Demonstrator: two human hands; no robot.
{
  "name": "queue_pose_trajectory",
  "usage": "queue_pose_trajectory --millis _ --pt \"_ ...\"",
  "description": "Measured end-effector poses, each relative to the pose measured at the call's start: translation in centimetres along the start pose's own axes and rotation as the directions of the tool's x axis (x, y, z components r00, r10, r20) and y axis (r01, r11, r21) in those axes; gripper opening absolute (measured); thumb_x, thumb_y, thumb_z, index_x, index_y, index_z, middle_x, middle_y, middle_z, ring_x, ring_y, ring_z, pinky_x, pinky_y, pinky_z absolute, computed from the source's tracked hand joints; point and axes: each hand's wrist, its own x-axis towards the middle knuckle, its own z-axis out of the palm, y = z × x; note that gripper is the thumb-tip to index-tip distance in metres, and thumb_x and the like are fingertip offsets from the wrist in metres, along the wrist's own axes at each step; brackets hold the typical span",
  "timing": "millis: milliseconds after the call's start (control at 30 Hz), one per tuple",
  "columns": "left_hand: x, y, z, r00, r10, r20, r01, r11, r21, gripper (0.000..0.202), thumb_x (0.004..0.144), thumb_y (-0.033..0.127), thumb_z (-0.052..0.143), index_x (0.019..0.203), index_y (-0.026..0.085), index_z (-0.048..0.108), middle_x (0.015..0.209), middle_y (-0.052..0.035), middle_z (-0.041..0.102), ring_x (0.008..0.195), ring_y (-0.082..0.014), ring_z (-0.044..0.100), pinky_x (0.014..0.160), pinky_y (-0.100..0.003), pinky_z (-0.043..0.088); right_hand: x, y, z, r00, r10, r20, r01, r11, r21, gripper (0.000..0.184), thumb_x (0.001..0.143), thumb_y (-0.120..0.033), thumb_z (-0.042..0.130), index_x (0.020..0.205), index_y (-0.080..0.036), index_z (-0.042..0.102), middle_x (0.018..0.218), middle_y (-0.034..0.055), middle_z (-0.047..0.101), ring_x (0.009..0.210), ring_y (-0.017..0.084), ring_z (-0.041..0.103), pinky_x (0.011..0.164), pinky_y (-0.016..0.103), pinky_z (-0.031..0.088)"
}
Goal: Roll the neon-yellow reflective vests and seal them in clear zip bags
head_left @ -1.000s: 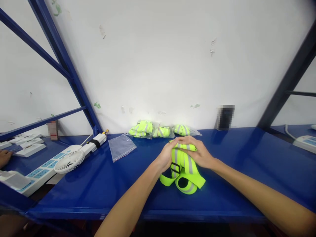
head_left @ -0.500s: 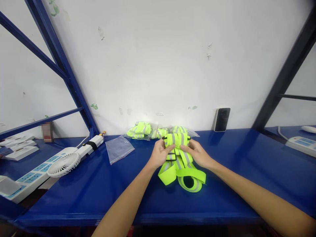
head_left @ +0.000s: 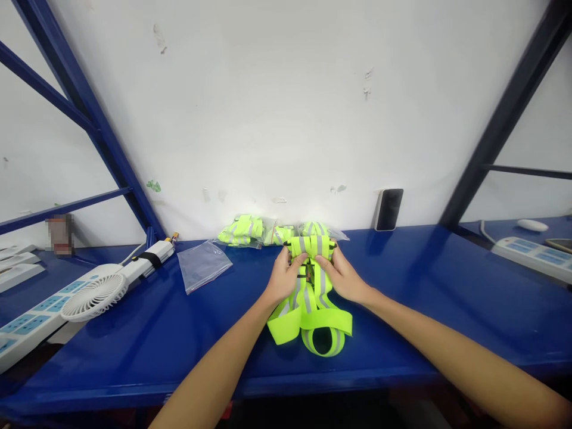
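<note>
Between my two hands is a reflective strap vest (head_left: 322,286), neon yellow-green with silver stripes and black buckle pieces. Its upper part is folded over and lifted, while loops of strap hang down onto the blue table (head_left: 214,339). My left hand (head_left: 286,274) pinches the folded part on the left, thumb in front. On the right side my right hand (head_left: 345,275) grips the same fold, thumb also in front. Most fingertips are hidden behind the straps.
Bagged yellow-green straps (head_left: 243,230) lie along the wall, with a flat clear zip bag (head_left: 203,265) nearer on the left. Further left are a white fan (head_left: 96,297) and a power strip (head_left: 49,307). A white device with a dark front (head_left: 389,210) stands at the back right.
The view has shifted, so the scene sits further left. Both hands still hold the vest; its folded top is lifted and tilted a little, and the lower loops have moved slightly.
</note>
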Motion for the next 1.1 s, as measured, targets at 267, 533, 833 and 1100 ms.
queue_pose_trajectory --millis 267,533,833,1100 --pt "-0.2 -0.1 -0.2 0.992 0.101 -0.078 -0.087 0.982 0.166 0.026 0.089 0.039 0.058 0.104 0.018 0.059 0.101 -0.0072 0.068 0.091 -0.0206 0.064 0.08 -0.031 0.049 0.5 0.2 -1.8 0.968 0.142 0.207 -0.148 0.989 0.012 0.045 0.095 -0.039 0.051 0.139 -0.03 0.045 0.145 0.005 0.046 0.144 0.028 0.031 0.119 0.051 0.024" --pt "-0.9 0.9 0.0 0.981 0.182 -0.064 -0.145 0.914 0.38 0.016 0.092 0.034 0.054 0.098 0.019 0.057 0.087 -0.0053 0.067 0.083 -0.0213 0.063 0.073 -0.029 0.044 0.5 0.6 -1.0 0.989 0.024 0.145 -0.042 0.992 0.121 0.046 0.091 -0.039 0.061 0.134 -0.027 0.049 0.14 0.0069 0.052 0.133 0.027 0.046 0.115 0.05 0.034" --pt "-1.1 1.5 0.1 0.972 0.236 -0.002 -0.214 0.884 0.415 0.014 0.092 0.027 0.053 0.103 0.019 0.058 0.095 -0.0074 0.069 0.089 -0.0231 0.065 0.078 -0.031 0.046 1.0 -0.3 -0.7 0.984 0.087 0.153 -0.129 0.948 0.291 0.041 0.08 -0.04 0.073 0.116 -0.022 0.065 0.115 0.0065 0.069 0.108 0.026 0.064 0.1 0.048 0.049" --pt "-1.2 0.9 0.4 0.946 0.321 -0.047 -0.27 0.859 0.435 0.011 0.094 0.027 0.052 0.099 0.018 0.056 0.098 -0.0078 0.069 0.09 -0.022 0.065 0.077 -0.031 0.048 1.0 -0.7 0.1 0.947 0.301 0.11 -0.316 0.817 0.483 0.038 0.065 -0.039 0.084 0.095 -0.018 0.075 0.09 0.0058 0.077 0.086 0.026 0.071 0.085 0.044 0.055"
